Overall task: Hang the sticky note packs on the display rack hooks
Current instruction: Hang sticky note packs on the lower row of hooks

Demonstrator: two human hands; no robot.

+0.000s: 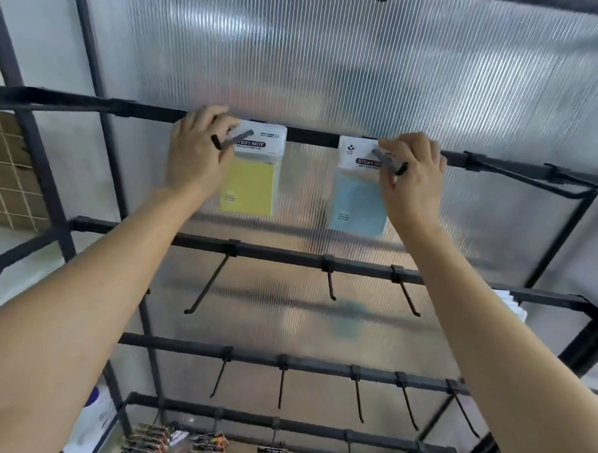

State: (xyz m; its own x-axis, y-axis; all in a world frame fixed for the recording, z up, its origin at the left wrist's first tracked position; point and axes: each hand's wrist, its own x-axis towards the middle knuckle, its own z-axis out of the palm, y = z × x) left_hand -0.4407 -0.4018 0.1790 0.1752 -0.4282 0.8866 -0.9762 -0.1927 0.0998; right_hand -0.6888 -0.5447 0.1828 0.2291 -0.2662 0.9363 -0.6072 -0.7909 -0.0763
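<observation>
The left grip (198, 153) pinches the yellow pack (249, 186) at its header's 10 o'clock corner. The right grip (413, 176) pinches the blue pack (356, 205), at yellow's 3 o'clock. Both packs hang on hooks (238, 138) of the top rail (311, 136), long axes vertical, headers at 12.

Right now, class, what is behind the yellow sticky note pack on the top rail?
Behind the yellow sticky note pack runs the top rail, then the ribbed translucent panel. The pack hides where its hook meets the rail; the left hand covers its left edge.
</observation>
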